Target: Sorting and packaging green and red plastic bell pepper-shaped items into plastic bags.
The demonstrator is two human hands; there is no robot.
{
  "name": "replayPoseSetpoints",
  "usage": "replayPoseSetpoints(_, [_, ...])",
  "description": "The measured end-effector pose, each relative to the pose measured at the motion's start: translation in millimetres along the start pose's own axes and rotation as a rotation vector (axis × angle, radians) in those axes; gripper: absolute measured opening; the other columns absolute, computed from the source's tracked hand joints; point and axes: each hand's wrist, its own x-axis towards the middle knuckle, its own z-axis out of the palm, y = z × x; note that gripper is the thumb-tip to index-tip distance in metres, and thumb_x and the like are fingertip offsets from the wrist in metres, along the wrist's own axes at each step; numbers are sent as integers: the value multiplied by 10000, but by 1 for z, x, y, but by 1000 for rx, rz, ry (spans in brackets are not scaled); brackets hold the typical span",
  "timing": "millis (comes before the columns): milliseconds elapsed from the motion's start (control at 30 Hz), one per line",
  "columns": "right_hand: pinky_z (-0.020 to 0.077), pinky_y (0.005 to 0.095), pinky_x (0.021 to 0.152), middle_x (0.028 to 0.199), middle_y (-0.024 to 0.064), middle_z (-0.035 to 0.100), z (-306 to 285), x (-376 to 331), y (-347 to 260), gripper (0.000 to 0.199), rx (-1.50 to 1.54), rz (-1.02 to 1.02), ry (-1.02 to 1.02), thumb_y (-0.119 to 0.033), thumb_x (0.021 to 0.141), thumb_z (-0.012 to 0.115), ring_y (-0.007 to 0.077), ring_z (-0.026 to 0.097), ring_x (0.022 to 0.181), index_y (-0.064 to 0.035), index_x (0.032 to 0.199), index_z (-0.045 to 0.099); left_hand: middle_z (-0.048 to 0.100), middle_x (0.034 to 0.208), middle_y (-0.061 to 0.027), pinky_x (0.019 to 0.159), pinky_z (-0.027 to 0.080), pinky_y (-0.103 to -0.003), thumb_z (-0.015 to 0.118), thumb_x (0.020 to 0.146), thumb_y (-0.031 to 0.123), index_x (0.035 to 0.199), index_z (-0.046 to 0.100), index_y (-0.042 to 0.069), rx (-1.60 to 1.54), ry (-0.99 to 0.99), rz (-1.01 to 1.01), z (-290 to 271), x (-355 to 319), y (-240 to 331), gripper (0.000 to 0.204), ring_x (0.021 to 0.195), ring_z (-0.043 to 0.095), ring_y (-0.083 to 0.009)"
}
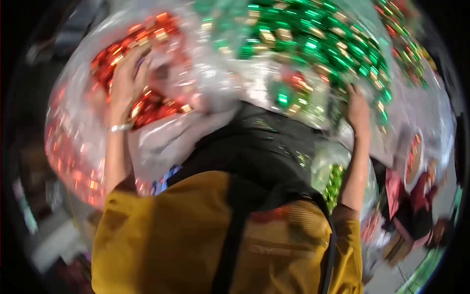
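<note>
My left hand (pixel 128 81) reaches into a clear plastic bag (pixel 210 81) of shiny red-and-gold pieces (pixel 159 107), which look like small metallic ornaments. Its thumb and fingers are bent but apart, over the red pieces; a small purplish spot between them is too blurred to name. On the right, my right hand (pixel 359 110) is at the near edge of a heap of shiny green-and-gold pieces (pixel 313 41) in plastic. Its fingers look closed, but motion blur hides what they hold, if anything. A few red, green and gold pieces (pixel 299 93) lie in clear plastic between the hands.
Dark cloth (pixel 259 137) covers my lap. A smaller bag of light green pieces (pixel 334 183) is beside my right forearm. Further bags with red and green pieces (pixel 404 49) stand at the far right. A person in pink and dark clothes (pixel 416 206) is at the right edge.
</note>
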Motion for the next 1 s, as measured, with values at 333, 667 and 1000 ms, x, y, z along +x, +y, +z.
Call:
replayPoseSetpoints(333, [472, 270, 731, 867, 145, 636, -29, -8, -36, 347, 610, 148, 110, -268, 873, 609, 234, 591, 746, -48, 1140, 597, 646, 874, -181, 708, 480, -450, 580, 811, 152, 993, 605, 58, 446, -189, -345, -40, -118, -89, 206, 816, 620, -357])
replayPoseSetpoints(667, [471, 431, 793, 1126, 179, 597, 19, -24, -44, 494, 71, 59, -67, -308, 796, 635, 373, 591, 961, -80, 1216, 510, 678, 888, -120, 707, 523, -461, 676, 721, 508, 999, 654, 124, 806, -787, -448, 23, -71, -126, 476, 845, 661, -298])
replayPoseSetpoints(1000, [481, 318, 763, 944, 121, 656, -6, -48, -20, 425, 1347, 397, 196, -236, 800, 670, 207, 626, 856, 18, 1125, 563, 656, 841, -159, 754, 510, -406, 750, 668, 305, 909, 598, 39, 952, -591, -328, 35, -105, -142, 390, 841, 645, -299])
